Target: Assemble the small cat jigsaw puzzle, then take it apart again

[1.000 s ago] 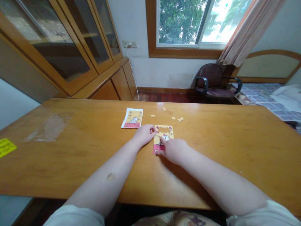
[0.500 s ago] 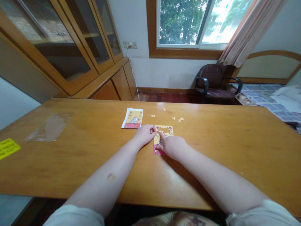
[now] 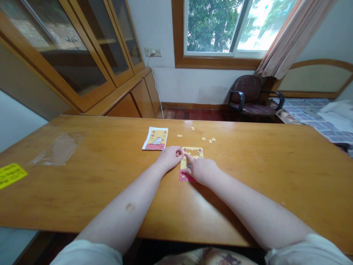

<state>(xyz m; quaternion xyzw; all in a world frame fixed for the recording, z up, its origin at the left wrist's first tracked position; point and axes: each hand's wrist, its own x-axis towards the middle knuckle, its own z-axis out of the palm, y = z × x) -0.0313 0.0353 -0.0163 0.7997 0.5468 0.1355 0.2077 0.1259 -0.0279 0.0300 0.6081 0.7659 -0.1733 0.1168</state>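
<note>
A small jigsaw puzzle [image 3: 185,176] in yellow and pink lies flat on the wooden table, with a gap in its upper part where the backing shows. My left hand [image 3: 171,155] is closed, its curled fingertips pressed together on the puzzle's upper left edge. From the right, my right hand [image 3: 204,171] reaches over the puzzle. Its index finger is stretched onto the pieces just below the gap, and the thumb sits apart, lower down. The right hand covers much of the picture's right side.
Beyond the puzzle lie several loose pieces, among them one piece [image 3: 179,135] on the left and another [image 3: 203,138] on the right. A picture card [image 3: 156,139] with a white animal is at upper left. A clear plastic bag [image 3: 62,149] and yellow label [image 3: 12,175] lie farther left.
My right index finger and thumb have shifted very slightly on the puzzle. My left hand, the loose pieces and the card stay in place.
</note>
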